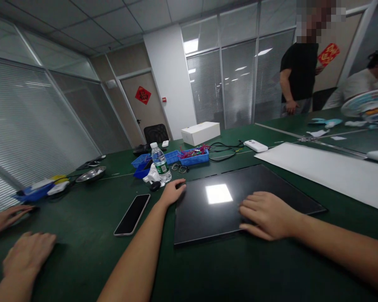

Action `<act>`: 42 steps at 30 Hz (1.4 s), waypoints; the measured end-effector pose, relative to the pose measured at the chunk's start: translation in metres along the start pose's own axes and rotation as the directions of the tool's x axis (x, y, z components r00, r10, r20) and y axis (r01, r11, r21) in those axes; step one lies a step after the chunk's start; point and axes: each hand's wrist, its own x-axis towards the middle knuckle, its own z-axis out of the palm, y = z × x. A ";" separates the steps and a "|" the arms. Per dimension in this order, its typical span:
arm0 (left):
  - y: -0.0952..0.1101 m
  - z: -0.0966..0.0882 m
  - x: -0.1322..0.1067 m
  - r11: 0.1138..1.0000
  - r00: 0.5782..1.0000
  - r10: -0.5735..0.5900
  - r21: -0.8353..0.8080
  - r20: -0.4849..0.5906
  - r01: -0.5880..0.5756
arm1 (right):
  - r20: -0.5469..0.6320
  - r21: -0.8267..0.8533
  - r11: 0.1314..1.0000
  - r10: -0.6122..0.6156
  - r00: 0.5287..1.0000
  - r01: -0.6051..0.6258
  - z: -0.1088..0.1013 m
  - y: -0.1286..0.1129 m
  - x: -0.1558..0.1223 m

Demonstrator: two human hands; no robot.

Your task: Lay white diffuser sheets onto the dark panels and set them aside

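Note:
A black flat screen panel point(204, 218) lies on the green table in front of me, with a ceiling light mirrored in its glossy face. My left hand point(173, 192) grips its far left edge, the fingertips curled at the border. Over the panel's near edge, my right hand point(267, 214) is closed with bent fingers and the thumb below them. Something dark shows between thumb and fingers, but I cannot make out what it is. A smartphone point(132, 214) lies left of my left forearm. Just beyond my left hand stands a water bottle point(161, 163).
Blue trays point(193, 158) with red wires, glasses point(180, 168) and a white box point(201, 133) lie farther back. A white sheet point(327, 170) covers the right side. Another person's hands point(30, 253) rest at left. A person in black point(299, 75) stands far right.

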 end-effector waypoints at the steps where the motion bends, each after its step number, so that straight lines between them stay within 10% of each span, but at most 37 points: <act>1: -0.002 0.002 0.000 1.000 1.000 0.019 0.011 0.003 -0.019 | 0.013 -0.024 0.998 0.065 0.998 -0.064 0.002 0.014 -0.003; 6: -0.006 0.007 0.002 0.994 0.995 0.099 0.050 0.001 -0.099 | -0.011 -0.200 0.889 0.418 0.908 -0.412 0.013 0.121 -0.058; 11: -0.004 0.008 0.007 0.989 0.992 0.123 0.084 0.007 -0.124 | -0.014 -0.269 0.572 0.802 0.597 -0.775 0.015 0.194 -0.143; 18: -0.004 0.013 0.010 0.984 0.996 0.088 0.157 -0.004 -0.087 | 0.157 -0.312 0.327 0.944 0.291 -0.892 0.022 0.196 -0.153; 23: -0.005 0.015 0.012 0.981 0.996 0.092 0.175 -0.017 -0.088 | 0.171 -0.407 0.266 0.962 0.213 -0.874 0.002 0.175 -0.128; 28: -0.007 0.016 0.013 0.979 0.996 0.089 0.186 -0.030 -0.082 | 0.200 -0.407 0.404 0.915 0.351 -0.819 -0.015 0.134 -0.091; 34: -0.006 0.016 0.011 0.982 0.994 0.085 0.174 -0.065 -0.073 | 0.349 -0.229 0.747 0.662 0.664 -0.624 0.001 0.048 -0.031; 38: -0.001 0.016 0.009 0.990 0.993 0.092 0.117 -0.073 -0.083 | 0.296 0.052 0.958 0.255 0.920 -0.283 0.008 0.002 -0.012; 42: 0.001 0.015 0.008 0.989 0.993 0.103 0.108 -0.054 -0.096 | 0.136 0.188 0.978 0.061 0.989 -0.087 0.009 -0.008 -0.013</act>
